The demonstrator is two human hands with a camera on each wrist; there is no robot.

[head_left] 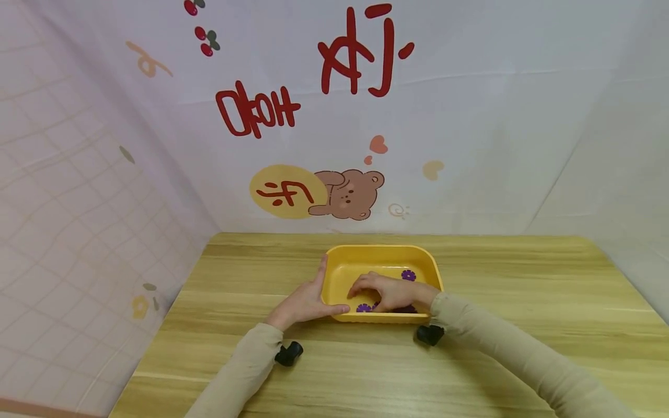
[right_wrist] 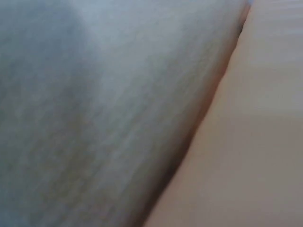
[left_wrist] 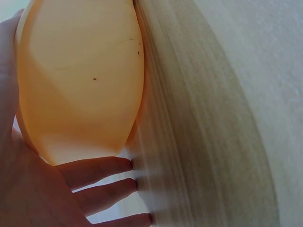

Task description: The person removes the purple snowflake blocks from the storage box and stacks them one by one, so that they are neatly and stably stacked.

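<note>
- Printed backdrop (head_left: 486,128) behind a wood-grain worktop (head_left: 360,371).
- Right wrist view: too blurred to read.
- Yellow bin (head_left: 376,254) on the worktop: purple snowflake discs (head_left: 409,275) inside, some partly hidden by the right hand (head_left: 391,291), its grip curved but parted.
- Left hand (head_left: 307,300): grip spread against the bin's left end.

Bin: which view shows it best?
Head: most of the bin shows, rim and inside, though the right hand hides part. Left wrist: only its outside, close up. Right wrist: too blurred to make it out.
</note>
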